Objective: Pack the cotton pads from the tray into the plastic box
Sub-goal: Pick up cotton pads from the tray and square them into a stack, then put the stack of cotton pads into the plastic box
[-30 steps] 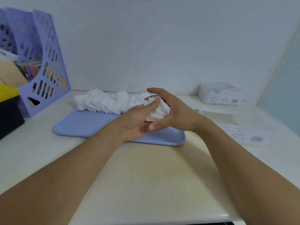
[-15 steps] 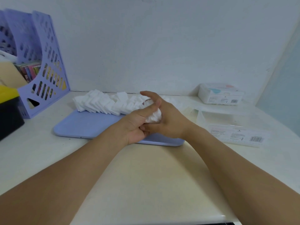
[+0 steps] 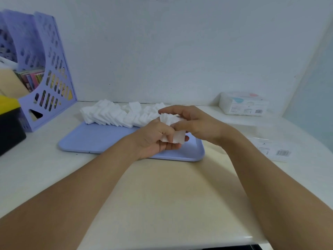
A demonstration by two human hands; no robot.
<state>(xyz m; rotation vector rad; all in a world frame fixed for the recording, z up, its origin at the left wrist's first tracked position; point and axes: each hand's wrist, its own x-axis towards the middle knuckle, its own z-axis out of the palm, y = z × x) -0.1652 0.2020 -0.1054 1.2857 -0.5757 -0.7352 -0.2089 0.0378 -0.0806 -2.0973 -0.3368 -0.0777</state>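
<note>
A long row of small white square cotton pads (image 3: 115, 114) lies along the far edge of the flat light-blue plastic tray (image 3: 93, 139). The row runs from left to right, and the pads lean on each other like fallen cards.

Both hands are over the right part of the tray, close together. The left hand (image 3: 155, 139) has its fingers curled around one white pad (image 3: 177, 138), and its grip is narrow, with the thumb on top of the pad. This pad lies nearly flat and sticks out toward the right. The right hand (image 3: 196, 125) holds a small bunch of white pads (image 3: 170, 119) between its thumb and curled fingers. These pads stand on edge, fanned out toward the left. The two hands touch near the pads.

The clear plastic box (image 3: 270, 148) with a barcode label sits on the pale tabletop (image 3: 162, 195) to the right of the tray, well apart from the hands. It is hard to see its edges. A white pack with labels (image 3: 243, 103) sits by the wall behind it. A purple file holder (image 3: 43, 69) stands at the far left, next to a black and yellow case (image 3: 9, 121).
</note>
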